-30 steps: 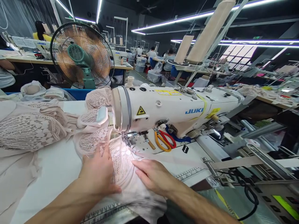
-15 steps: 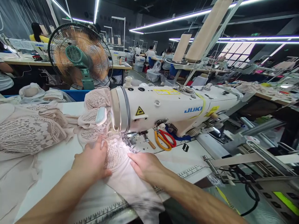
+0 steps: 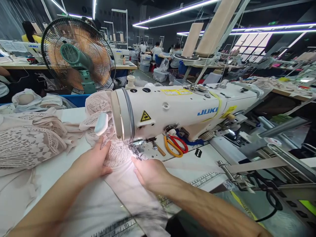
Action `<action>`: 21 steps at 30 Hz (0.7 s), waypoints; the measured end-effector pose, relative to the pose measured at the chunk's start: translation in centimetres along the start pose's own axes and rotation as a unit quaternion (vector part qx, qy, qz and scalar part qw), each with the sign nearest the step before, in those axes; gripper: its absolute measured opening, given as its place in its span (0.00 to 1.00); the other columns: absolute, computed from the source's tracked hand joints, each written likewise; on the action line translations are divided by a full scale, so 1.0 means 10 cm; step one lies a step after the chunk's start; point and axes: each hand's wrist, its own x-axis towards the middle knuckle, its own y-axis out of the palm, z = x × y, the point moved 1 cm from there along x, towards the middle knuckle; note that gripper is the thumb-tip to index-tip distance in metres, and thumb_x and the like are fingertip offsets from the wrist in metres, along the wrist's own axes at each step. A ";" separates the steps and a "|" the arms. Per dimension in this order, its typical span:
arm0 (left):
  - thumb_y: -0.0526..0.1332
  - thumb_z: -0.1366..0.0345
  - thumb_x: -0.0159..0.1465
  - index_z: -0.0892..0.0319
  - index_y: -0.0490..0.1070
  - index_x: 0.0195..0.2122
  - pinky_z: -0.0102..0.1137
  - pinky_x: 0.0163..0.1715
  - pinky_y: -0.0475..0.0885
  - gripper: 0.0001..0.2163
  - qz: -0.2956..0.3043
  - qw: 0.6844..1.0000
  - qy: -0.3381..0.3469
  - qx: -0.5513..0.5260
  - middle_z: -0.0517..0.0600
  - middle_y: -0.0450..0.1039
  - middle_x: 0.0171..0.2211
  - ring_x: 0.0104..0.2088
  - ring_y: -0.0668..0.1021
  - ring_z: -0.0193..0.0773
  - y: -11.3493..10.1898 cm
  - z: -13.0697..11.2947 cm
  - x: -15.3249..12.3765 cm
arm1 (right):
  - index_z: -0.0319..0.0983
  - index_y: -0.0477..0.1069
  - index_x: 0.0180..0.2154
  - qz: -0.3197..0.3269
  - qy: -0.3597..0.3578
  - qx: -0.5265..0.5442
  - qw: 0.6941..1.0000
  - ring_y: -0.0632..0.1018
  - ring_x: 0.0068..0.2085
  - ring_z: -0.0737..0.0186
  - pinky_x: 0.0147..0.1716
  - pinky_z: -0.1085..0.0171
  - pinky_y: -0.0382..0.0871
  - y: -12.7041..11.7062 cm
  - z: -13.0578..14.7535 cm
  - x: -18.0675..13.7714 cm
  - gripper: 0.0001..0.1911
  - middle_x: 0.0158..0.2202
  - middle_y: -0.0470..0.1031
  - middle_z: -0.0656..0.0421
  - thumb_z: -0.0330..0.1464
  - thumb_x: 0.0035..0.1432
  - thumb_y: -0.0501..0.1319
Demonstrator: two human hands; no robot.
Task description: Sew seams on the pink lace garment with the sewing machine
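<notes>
A light pink lace bra piece point(image 3: 118, 154) lies under the needle area of a white JUKI sewing machine point(image 3: 158, 112), its plain fabric tail hanging over the table's front edge. My left hand point(image 3: 91, 163) rests on the left side of the lace cup, thumb spread away from the fingers. Close to the presser foot point(image 3: 135, 148), my right hand point(image 3: 150, 172) pinches the fabric's right edge, thumb on top; its other fingers are partly hidden. More lace pieces point(image 3: 96, 103) are bunched behind the machine head, beside a pale blue-and-white oval part point(image 3: 101, 124).
Red-and-orange-handled scissors point(image 3: 174, 146) and a black razor blade point(image 3: 198, 152) lie right of the needle. A lace pile point(image 3: 32, 143) covers the table's left. Behind stands a large fan point(image 3: 77, 56). Metal tape-feeding fittings point(image 3: 247, 174) sit at the right. Thread cones point(image 3: 192, 39) rise above.
The whole view has shifted slightly, the fan and left hand appearing further left. Both hands keep nearly the same hold, and the lace cup sits a little further left and higher in view.
</notes>
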 end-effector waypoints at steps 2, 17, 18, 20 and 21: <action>0.63 0.60 0.59 0.61 0.51 0.69 0.39 0.49 0.73 0.38 -0.013 0.999 0.022 -0.019 0.64 0.39 0.72 0.57 0.74 0.55 0.00 0.08 0.06 | 0.36 0.52 0.68 0.006 0.002 -0.009 1.000 0.80 0.34 0.50 0.22 0.60 0.52 0.01 0.00 0.02 0.29 0.35 0.80 0.51 0.33 0.68 0.50; 0.60 0.57 0.59 0.57 0.59 0.64 0.37 0.52 0.72 0.31 -0.055 0.992 0.064 -0.088 0.60 0.53 0.68 0.60 0.70 0.53 0.03 0.25 0.21 | 0.40 0.65 0.60 -0.018 -0.005 0.068 0.997 0.80 0.41 0.52 0.26 0.60 0.53 0.05 -0.04 -0.05 0.20 0.41 0.80 0.54 0.37 0.70 0.51; 0.60 0.56 0.59 0.58 0.60 0.64 0.38 0.53 0.71 0.31 -0.059 0.992 0.061 -0.089 0.60 0.51 0.69 0.61 0.69 0.54 0.04 0.27 0.22 | 0.41 0.66 0.59 -0.018 -0.007 0.071 0.997 0.80 0.41 0.52 0.26 0.60 0.53 0.05 -0.04 -0.05 0.20 0.42 0.80 0.54 0.37 0.70 0.51; 0.59 0.56 0.60 0.58 0.60 0.64 0.38 0.55 0.70 0.31 -0.069 0.991 0.063 -0.092 0.59 0.47 0.71 0.63 0.67 0.55 0.06 0.29 0.24 | 0.41 0.67 0.58 -0.017 -0.009 0.078 0.997 0.80 0.42 0.52 0.26 0.60 0.52 0.04 -0.05 -0.05 0.19 0.43 0.80 0.53 0.37 0.70 0.51; 0.59 0.55 0.60 0.58 0.60 0.64 0.38 0.56 0.69 0.31 -0.077 0.991 0.066 -0.092 0.58 0.45 0.71 0.64 0.65 0.55 0.07 0.30 0.25 | 0.40 0.67 0.58 -0.016 -0.010 0.082 0.996 0.80 0.42 0.52 0.26 0.60 0.52 0.04 -0.05 -0.05 0.19 0.43 0.80 0.53 0.37 0.70 0.51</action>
